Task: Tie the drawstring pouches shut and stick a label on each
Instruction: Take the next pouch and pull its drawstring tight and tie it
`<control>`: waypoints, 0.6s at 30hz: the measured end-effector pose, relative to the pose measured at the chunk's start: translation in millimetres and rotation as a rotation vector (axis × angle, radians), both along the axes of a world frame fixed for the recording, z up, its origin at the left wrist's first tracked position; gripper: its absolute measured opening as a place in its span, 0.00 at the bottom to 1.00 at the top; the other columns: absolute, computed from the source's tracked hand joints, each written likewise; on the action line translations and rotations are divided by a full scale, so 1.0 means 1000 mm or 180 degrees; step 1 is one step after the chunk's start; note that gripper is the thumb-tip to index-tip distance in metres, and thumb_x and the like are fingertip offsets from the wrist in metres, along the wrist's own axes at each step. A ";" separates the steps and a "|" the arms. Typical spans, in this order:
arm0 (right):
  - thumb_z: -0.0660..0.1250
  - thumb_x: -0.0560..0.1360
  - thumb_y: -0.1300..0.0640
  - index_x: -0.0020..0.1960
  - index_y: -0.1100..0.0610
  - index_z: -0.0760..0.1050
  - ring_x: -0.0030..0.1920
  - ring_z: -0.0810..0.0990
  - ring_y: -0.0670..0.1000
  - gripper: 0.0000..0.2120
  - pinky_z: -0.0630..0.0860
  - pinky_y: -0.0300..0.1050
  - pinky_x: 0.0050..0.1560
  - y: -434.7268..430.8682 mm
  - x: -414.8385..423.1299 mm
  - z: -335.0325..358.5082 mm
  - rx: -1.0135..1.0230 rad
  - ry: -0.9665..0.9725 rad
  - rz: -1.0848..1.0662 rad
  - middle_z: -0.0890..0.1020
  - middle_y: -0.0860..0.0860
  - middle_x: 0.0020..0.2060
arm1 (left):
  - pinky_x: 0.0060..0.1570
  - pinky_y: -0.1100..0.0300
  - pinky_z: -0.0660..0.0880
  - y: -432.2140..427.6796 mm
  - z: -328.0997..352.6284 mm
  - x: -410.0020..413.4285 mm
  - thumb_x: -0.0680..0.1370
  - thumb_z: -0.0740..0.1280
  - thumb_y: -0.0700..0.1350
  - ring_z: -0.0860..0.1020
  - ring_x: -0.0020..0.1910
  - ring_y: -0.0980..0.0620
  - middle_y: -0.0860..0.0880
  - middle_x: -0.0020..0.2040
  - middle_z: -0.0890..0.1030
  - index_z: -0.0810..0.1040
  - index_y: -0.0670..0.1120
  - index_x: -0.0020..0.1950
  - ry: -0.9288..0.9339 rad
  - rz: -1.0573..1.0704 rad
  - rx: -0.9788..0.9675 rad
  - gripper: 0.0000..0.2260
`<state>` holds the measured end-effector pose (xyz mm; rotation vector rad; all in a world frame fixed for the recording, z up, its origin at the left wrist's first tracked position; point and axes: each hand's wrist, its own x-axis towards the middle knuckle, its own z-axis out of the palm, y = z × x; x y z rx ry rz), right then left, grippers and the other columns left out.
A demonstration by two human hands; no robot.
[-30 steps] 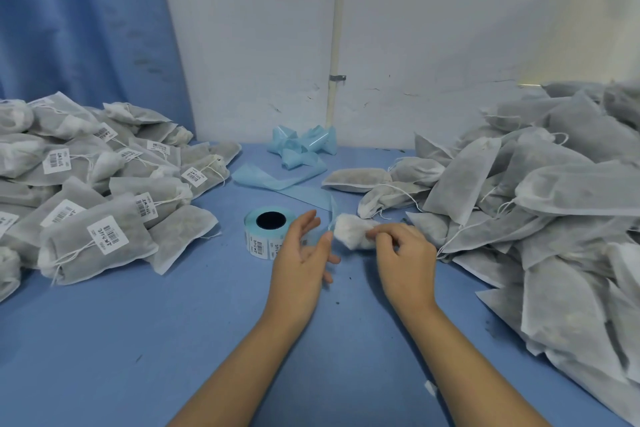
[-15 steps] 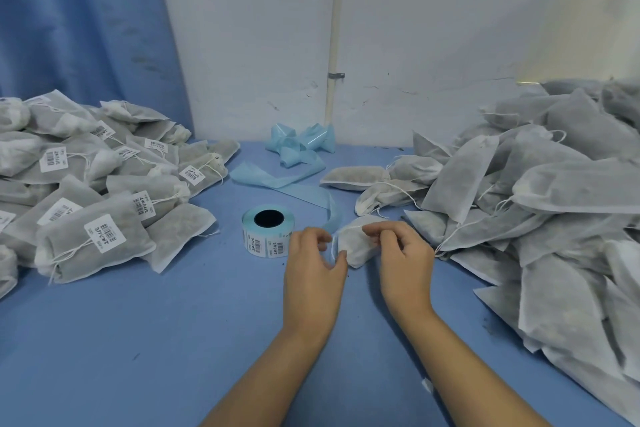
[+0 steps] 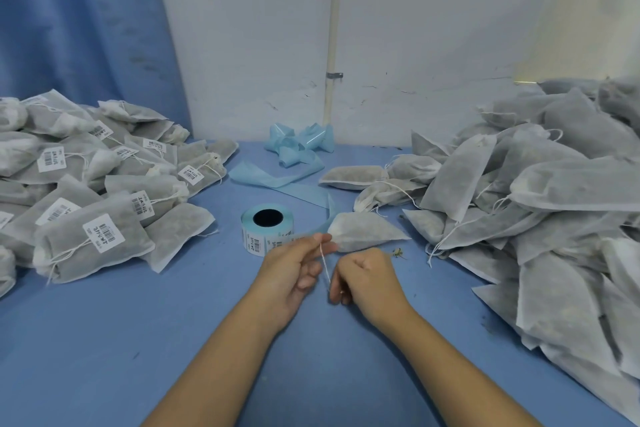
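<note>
A grey drawstring pouch (image 3: 363,231) lies on the blue table just beyond my hands, its gathered mouth pointing left. My left hand (image 3: 294,267) pinches that mouth between thumb and fingers. A white drawstring (image 3: 325,265) runs down from there to my right hand (image 3: 367,279), which is closed on its lower end. The blue roll of barcode labels (image 3: 267,231) stands just left of the pouch, a strip of backing trailing behind it.
Labelled, tied pouches (image 3: 93,184) are piled on the left. A big heap of unlabelled pouches (image 3: 540,198) fills the right side. Crumpled blue backing tape (image 3: 298,146) lies by the white wall. A small brown crumb (image 3: 399,252) sits right of my right hand.
My hands have drawn apart and toward me. The right hand has left the pouch body and now pulls the string taut, while the left stays at the pouch's mouth.
</note>
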<state>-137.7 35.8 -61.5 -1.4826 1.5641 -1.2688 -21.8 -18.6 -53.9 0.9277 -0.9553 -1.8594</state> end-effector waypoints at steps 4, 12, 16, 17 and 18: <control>0.59 0.69 0.63 0.26 0.56 0.76 0.26 0.71 0.41 0.15 0.65 0.32 0.31 -0.004 -0.002 0.001 -0.0111 0.0081 -0.0378 0.76 0.45 0.22 | 0.15 0.69 0.53 0.003 0.001 -0.004 0.80 0.60 0.39 0.60 0.17 0.59 0.53 0.21 0.64 0.77 0.39 0.48 0.0329 -0.0299 0.0419 0.07; 0.65 0.76 0.61 0.36 0.51 0.83 0.35 0.78 0.39 0.13 0.70 0.27 0.36 -0.008 -0.006 0.004 -0.0208 -0.0721 -0.0751 0.84 0.45 0.34 | 0.17 0.70 0.51 0.005 -0.001 -0.006 0.80 0.57 0.37 0.56 0.16 0.58 0.53 0.21 0.61 0.74 0.44 0.50 0.0000 -0.0529 -0.0035 0.08; 0.69 0.74 0.57 0.36 0.60 0.83 0.31 0.72 0.45 0.10 0.69 0.37 0.36 -0.010 -0.008 0.004 0.0105 -0.0904 -0.0823 0.81 0.52 0.31 | 0.19 0.69 0.53 0.008 -0.002 -0.007 0.81 0.57 0.38 0.57 0.18 0.57 0.53 0.23 0.61 0.74 0.51 0.56 -0.0271 -0.0657 -0.0530 0.11; 0.69 0.74 0.59 0.36 0.59 0.83 0.30 0.71 0.45 0.10 0.68 0.37 0.35 -0.010 -0.008 0.005 0.0117 -0.0978 -0.0800 0.81 0.52 0.30 | 0.19 0.68 0.53 0.010 -0.002 -0.008 0.81 0.57 0.38 0.57 0.19 0.57 0.53 0.24 0.61 0.75 0.53 0.57 -0.0354 -0.0646 -0.0686 0.12; 0.68 0.74 0.60 0.36 0.57 0.84 0.27 0.70 0.44 0.10 0.69 0.34 0.33 -0.009 -0.009 0.006 0.0086 -0.1101 -0.0743 0.81 0.49 0.29 | 0.20 0.67 0.54 0.010 -0.003 -0.010 0.81 0.58 0.38 0.57 0.20 0.56 0.52 0.24 0.61 0.75 0.54 0.57 -0.0434 -0.0591 -0.0807 0.13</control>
